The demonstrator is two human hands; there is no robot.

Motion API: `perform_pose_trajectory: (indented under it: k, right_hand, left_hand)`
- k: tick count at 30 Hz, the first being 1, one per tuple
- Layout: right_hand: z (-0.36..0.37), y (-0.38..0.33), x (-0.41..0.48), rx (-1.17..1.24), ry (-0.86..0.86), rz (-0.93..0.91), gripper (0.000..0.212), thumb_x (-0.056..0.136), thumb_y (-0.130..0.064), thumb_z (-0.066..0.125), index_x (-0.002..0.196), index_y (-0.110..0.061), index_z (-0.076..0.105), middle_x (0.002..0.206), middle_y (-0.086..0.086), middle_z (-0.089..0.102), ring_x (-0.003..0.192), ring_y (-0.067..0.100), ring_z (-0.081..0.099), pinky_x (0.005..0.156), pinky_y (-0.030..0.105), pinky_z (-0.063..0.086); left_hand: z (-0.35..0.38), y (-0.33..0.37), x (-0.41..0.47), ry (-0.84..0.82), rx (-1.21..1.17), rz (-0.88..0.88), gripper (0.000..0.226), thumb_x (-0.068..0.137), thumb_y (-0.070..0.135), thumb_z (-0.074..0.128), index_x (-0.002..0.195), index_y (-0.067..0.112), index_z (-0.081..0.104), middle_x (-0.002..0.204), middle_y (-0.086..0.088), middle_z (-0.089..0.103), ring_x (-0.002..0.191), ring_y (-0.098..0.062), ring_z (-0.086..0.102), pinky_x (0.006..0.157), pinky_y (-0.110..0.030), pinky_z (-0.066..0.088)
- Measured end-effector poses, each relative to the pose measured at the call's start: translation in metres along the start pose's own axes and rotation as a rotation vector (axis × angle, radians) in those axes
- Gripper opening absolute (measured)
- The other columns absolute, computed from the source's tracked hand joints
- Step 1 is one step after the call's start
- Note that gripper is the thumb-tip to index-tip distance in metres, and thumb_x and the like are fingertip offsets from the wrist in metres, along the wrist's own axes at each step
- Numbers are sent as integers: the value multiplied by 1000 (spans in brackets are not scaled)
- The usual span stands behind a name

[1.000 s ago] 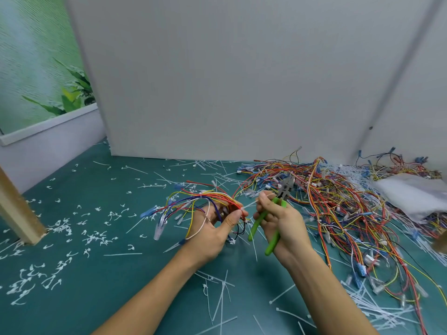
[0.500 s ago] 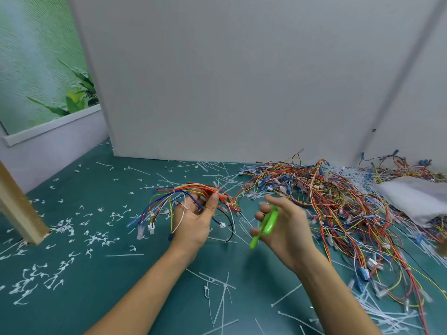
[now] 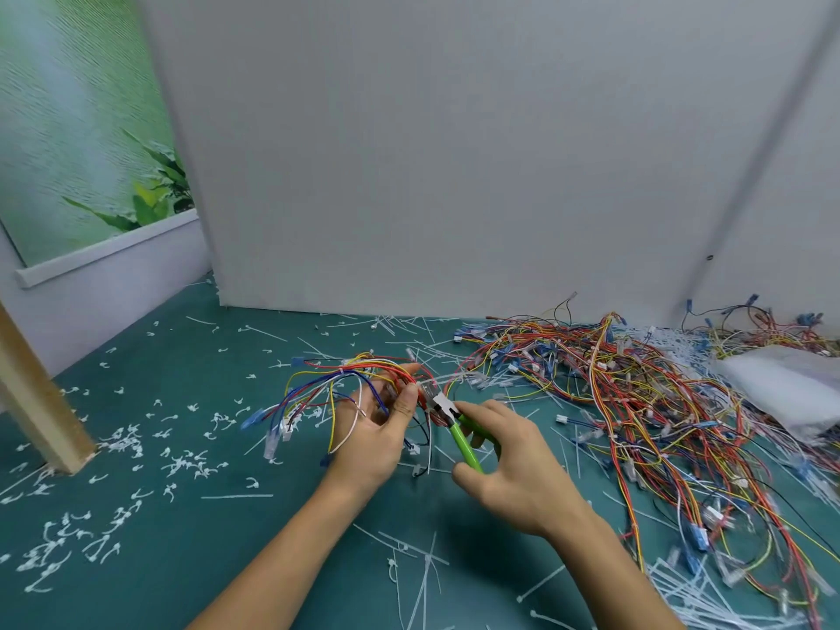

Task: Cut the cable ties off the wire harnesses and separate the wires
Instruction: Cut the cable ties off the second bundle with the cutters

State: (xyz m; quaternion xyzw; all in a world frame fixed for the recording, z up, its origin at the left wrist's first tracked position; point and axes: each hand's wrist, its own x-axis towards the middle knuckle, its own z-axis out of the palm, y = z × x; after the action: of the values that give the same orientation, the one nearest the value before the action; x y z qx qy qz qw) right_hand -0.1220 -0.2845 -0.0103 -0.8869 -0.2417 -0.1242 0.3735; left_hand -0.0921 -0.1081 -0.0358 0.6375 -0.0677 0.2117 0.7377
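Note:
My left hand (image 3: 377,429) grips a bundled wire harness (image 3: 345,379) of red, yellow, blue and white wires above the green table, thumb and fingers pinching it near its red end. My right hand (image 3: 509,466) holds green-handled cutters (image 3: 459,431), whose metal jaws point up-left and sit right at the bundle beside my left thumb. Whether the jaws enclose a cable tie is hidden by the wires. Connectors (image 3: 272,429) dangle from the harness's left end.
A large tangle of loose wires (image 3: 636,393) covers the table's right side, with a white plastic bag (image 3: 791,388) at its far edge. Cut white cable ties (image 3: 422,570) litter the green surface (image 3: 182,529). A wooden post (image 3: 36,402) stands left; a grey partition (image 3: 454,175) closes the back.
My right hand turned the cutters and brought their jaws back up to the harness. My left hand kept hold of the bundle and shifted it slightly right.

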Motion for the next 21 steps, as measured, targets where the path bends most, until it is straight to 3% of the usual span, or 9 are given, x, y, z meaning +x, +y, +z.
perform_pose_trajectory:
  k: [8, 13, 17, 21]
  right_hand:
    - [-3, 1, 1, -4, 5, -35, 67, 74, -7, 76, 138, -21, 63, 96, -12, 54, 90, -10, 52, 81, 4, 34]
    - [-3, -2, 1, 23, 40, -40, 59, 77, -5, 75, 133, -23, 67, 89, -9, 55, 84, -2, 53, 75, 7, 36]
    - [1, -2, 2, 49, 28, -30, 27, 86, -7, 69, 109, -20, 71, 77, -1, 54, 71, 14, 49, 63, 22, 38]
    - [3, 0, 2, 177, -5, 27, 7, 89, -9, 66, 94, -13, 67, 77, 7, 58, 70, 22, 51, 70, 43, 45]
  left_hand:
    - [-1, -1, 0, -13, 14, 2, 20, 93, 15, 67, 110, 25, 72, 101, 6, 77, 98, -8, 71, 85, -17, 51]
    - [-1, -5, -1, -90, 75, 27, 21, 93, 18, 68, 109, 31, 73, 100, 0, 77, 93, -13, 70, 86, -26, 52]
    - [1, -6, -2, -81, 71, 24, 23, 91, 21, 68, 100, 40, 75, 98, 13, 77, 88, -2, 69, 79, -14, 51]
    - [1, -9, -1, -24, 42, -40, 12, 85, 29, 72, 94, 21, 74, 95, 5, 78, 92, -11, 73, 82, -21, 53]
